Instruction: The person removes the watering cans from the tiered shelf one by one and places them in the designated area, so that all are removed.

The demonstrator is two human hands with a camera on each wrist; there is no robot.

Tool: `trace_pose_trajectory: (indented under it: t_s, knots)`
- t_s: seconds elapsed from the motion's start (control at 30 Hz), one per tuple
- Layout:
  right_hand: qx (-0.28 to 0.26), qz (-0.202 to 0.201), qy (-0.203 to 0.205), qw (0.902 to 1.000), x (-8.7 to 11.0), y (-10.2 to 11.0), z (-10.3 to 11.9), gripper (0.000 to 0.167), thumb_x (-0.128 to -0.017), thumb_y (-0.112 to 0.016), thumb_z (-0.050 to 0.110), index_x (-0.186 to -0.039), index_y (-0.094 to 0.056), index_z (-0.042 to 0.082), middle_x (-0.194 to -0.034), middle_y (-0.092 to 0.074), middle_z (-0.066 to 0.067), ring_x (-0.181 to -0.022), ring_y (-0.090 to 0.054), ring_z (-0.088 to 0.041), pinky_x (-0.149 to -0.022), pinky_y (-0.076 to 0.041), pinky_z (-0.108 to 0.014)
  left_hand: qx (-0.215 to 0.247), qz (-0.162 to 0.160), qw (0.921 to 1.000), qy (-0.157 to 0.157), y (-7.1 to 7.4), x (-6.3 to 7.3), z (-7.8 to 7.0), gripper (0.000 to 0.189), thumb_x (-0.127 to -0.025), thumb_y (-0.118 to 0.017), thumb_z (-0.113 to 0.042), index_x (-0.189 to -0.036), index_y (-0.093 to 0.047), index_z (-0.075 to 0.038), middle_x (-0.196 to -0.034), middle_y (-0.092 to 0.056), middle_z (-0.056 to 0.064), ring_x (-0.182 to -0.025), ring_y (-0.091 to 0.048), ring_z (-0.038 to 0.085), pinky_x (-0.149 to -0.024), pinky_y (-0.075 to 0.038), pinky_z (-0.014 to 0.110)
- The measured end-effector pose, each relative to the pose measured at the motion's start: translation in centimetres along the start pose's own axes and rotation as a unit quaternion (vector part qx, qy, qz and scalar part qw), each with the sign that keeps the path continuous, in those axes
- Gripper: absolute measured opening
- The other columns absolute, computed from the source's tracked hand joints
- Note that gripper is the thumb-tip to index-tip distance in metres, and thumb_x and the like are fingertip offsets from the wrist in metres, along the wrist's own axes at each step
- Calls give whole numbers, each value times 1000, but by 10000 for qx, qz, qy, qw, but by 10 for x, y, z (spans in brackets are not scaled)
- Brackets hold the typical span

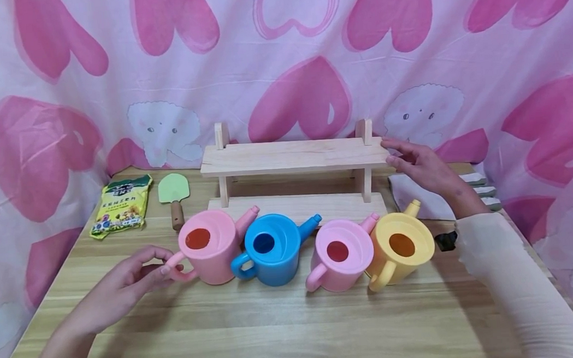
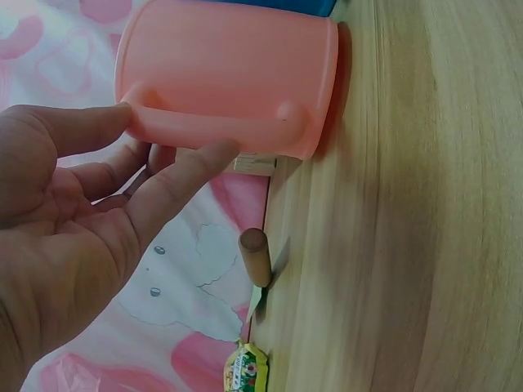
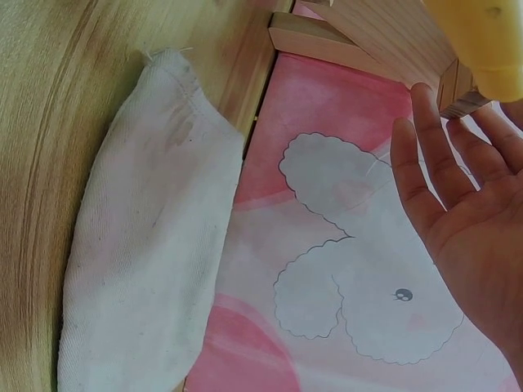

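My left hand (image 1: 128, 287) pinches the handle of a salmon-pink watering can (image 1: 210, 260) between thumb and finger; the handle (image 2: 216, 131) faces it in the left wrist view. To the right of that can stand a blue watering can (image 1: 274, 262), a light pink one (image 1: 340, 252) and a yellow one (image 1: 402, 243), spouts angled to the back right. Fingers nearly straight, my right hand (image 1: 424, 168) is at the right end of the upper board of a two-tier wooden shelf (image 1: 290, 158). In the right wrist view, its fingertips (image 3: 425, 94) are right at the board's end.
A yellow packet (image 1: 123, 205) and a green trowel (image 1: 174, 194) with a wooden handle lie back left. Under the right forearm is a pale cloth item (image 1: 418, 195), with a small black object (image 1: 446, 241) nearby. A pink heart-patterned curtain (image 1: 279, 53) hangs behind the table.
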State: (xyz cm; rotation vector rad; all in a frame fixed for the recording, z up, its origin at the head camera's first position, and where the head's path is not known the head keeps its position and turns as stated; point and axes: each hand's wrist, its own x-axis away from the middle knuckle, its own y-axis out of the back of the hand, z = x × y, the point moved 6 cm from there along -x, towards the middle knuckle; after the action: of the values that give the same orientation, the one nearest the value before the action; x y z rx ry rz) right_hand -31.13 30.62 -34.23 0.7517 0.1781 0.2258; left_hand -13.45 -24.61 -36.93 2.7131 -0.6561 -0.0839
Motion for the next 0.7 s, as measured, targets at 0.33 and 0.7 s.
trace_pose_trajectory:
  t_s: [0.33, 0.7]
  knots:
    - [38, -106, 87, 9999, 1, -1, 0, 53, -105, -61, 31, -155, -48, 18, -152, -49, -18, -116, -60, -37, -81, -49, -11, 48, 70, 9998, 200, -1, 0, 8, 25, -106, -57, -6, -128, -55, 6, -119, -66, 23, -105, -70, 27, -88, -58, 29]
    - [11, -52, 21, 10000, 2, 0, 1, 53, -106, -61, 28, -156, -47, 17, -156, -45, -16, -119, -59, -37, -82, -49, -10, 95, 148, 9998, -115, 1, -1, 9, 22, -106, -55, -2, -126, -55, 8, -117, -62, 25, -102, -70, 32, -89, -58, 30]
